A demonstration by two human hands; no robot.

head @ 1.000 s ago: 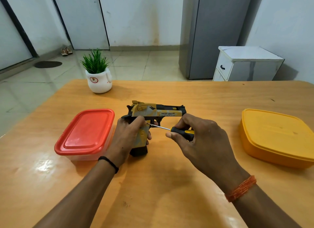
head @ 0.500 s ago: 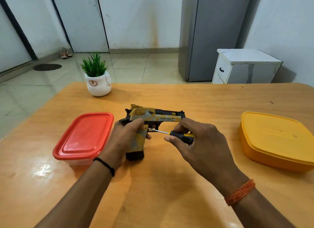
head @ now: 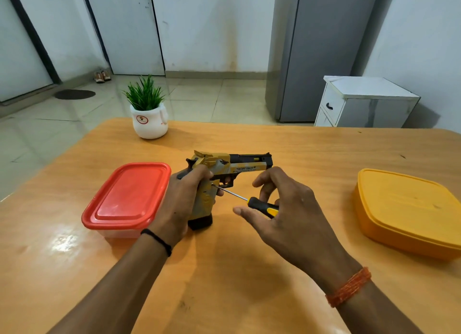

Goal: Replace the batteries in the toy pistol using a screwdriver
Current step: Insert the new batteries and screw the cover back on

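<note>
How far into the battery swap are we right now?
Early stage. Done: the left hand grips the toy pistol upright, its butt on the table, and the screwdriver tip sits at the grip. In hand: the right hand works the screwdriver handle with fingers partly spread. Left: no cover is off and no batteries are visible, so opening, swapping and closing remain.

Both forearms reach forward over the table. The left hand (head: 182, 204) is curled around the toy pistol (head: 224, 166) grip — a black band circles its wrist. The right hand (head: 287, 209) has thumb and forefinger spread, the screwdriver (head: 262, 206) handle lying against its fingers — an orange thread band sits on that wrist.
</note>
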